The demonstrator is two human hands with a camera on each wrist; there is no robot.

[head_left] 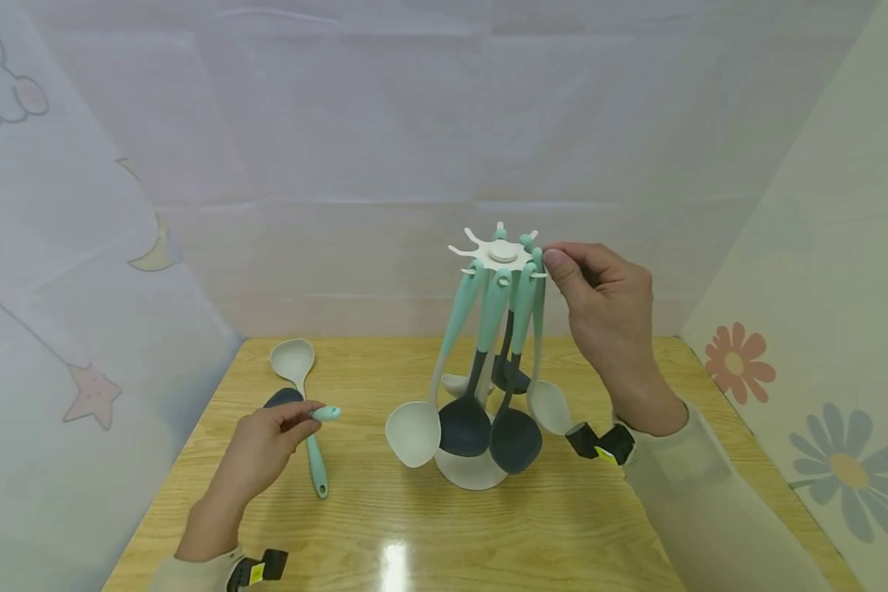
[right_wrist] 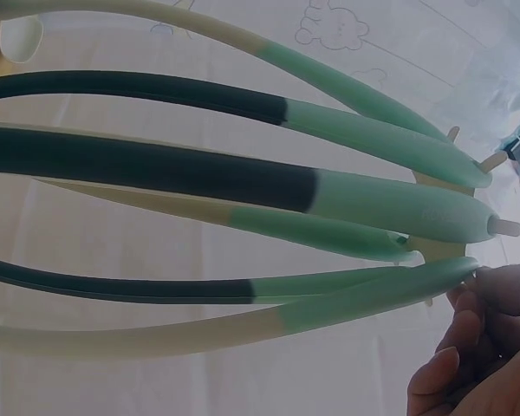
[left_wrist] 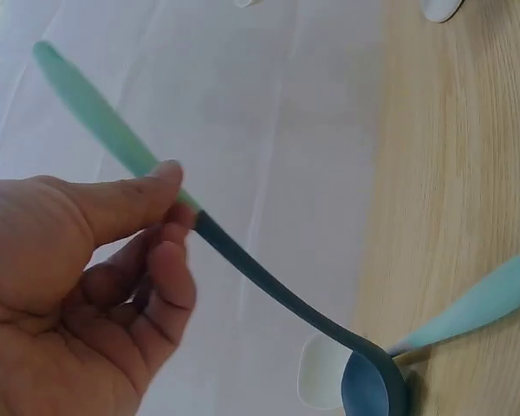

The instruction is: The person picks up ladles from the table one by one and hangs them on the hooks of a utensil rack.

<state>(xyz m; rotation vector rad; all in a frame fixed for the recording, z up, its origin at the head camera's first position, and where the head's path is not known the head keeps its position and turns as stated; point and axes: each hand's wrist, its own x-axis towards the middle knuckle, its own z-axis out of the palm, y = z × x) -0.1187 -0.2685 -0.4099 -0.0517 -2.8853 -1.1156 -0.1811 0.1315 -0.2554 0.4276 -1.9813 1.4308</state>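
Note:
My left hand [head_left: 257, 454] pinches a dark ladle with a mint handle [left_wrist: 273, 288] between thumb and fingers, near where handle meets stem. In the left wrist view its bowl hangs down beside another utensil; I cannot tell if they touch. My right hand [head_left: 612, 308] is at the top of a white utensil rack [head_left: 481, 252], pinching the handle end of a white ladle [head_left: 550, 406] by a hook. Several other mint-handled utensils hang around the rack, among them a white ladle [head_left: 413, 434] and a dark ladle [head_left: 464, 427]. The right fingertips partly hide the handle end.
A white ladle with a mint handle [head_left: 316, 469] lies on the wooden table [head_left: 370, 526] at the left, near the left hand. The rack's round white base [head_left: 472, 475] stands right of centre. Cloth walls [head_left: 326, 197] enclose the table's back and sides.

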